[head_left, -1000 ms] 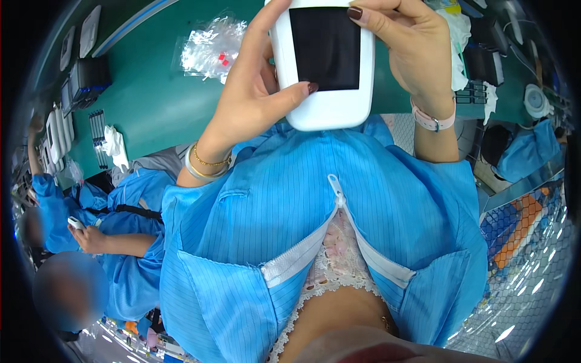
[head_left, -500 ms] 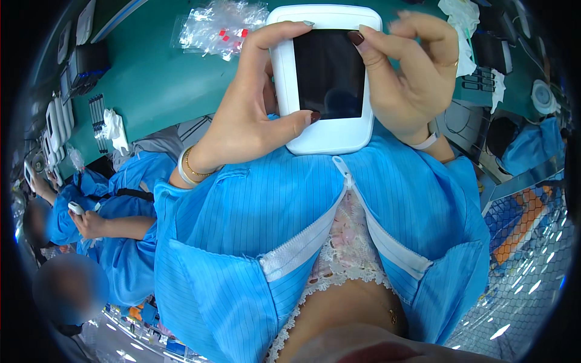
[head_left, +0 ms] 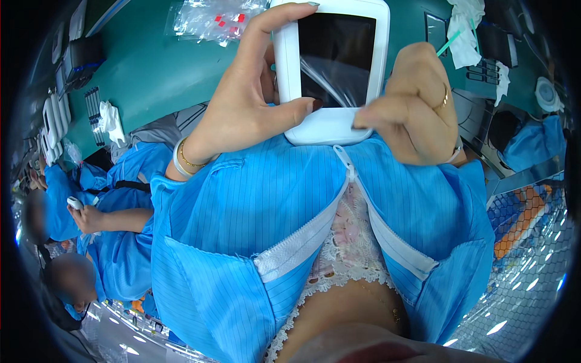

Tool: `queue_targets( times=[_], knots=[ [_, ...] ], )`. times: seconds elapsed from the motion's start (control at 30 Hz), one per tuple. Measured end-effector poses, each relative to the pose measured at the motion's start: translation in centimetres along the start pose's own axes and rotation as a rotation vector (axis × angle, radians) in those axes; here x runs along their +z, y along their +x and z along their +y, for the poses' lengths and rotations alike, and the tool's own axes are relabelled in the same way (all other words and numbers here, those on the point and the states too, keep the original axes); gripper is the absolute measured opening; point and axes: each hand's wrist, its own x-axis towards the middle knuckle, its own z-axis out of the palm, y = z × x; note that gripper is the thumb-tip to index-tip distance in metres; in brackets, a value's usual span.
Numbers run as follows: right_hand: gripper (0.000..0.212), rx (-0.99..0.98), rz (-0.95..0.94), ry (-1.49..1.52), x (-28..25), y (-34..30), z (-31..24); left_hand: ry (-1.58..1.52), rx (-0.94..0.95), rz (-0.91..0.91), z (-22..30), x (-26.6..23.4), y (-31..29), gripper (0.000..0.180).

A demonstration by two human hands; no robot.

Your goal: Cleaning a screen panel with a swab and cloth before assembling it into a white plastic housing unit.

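So the left hand (head_left: 242, 112) had a proper hold on a white device (head_left: 324, 126), clamped on its left side. Index finger ran up to the top left corner, thumb pressed across the front near the bottom left of the dark screen (head_left: 339, 45), and the other fingers were mostly hidden behind. That put most of the device out to the right of that grip, with its rounded bottom end sticking out below the thumb, right in front of the blue jacket (head_left: 242, 224).

The right hand (head_left: 420, 112) was on the other side, fingers curled in, thumb by the device's lower right corner. It was pretty blurry, so I honestly can't tell if it was pinching anything or just touching the edge. There was a shiny streak of what looked like clear film (head_left: 330, 78) over the lower screen, slanting from near the left thumb down toward the right one.

Around the grip: clear plastic bags (head_left: 209, 21) with red marks sat up and left of the left hand on the green table (head_left: 151, 78). Past the right hand's knuckles was a crumpled white cloth (head_left: 466, 30), with a thin green strip (head_left: 449, 43) beside it. Way off left of the left wrist, a co-worker's hand (head_left: 89, 218) held a small white item (head_left: 75, 202).
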Motion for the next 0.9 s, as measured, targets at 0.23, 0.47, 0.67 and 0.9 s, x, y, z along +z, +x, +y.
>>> queue_targets(
  times=[0.23, 0.47, 0.67, 0.9],
  knots=[
    [0.022, -0.118, 0.165, 0.277, 2.3, -1.1, -0.9, 0.059, -0.007, 0.055, -0.3, -0.7, -0.5, 0.092],
    [0.032, -0.178, 0.143, 0.340, 0.2, -0.9, -1.1, 0.018, 0.003, 0.091, -0.1, 0.4, -0.1, 0.092],
    [0.019, -0.194, 0.031, 0.325, -0.1, -0.9, -0.9, 0.095, 0.002, 0.041, -0.1, -0.5, -0.3, 0.093],
    [0.023, -0.157, -0.038, 0.345, -0.6, -1.0, -0.5, -0.199, -0.071, -0.093, -0.4, -0.8, 0.0, 0.090]
  ],
)
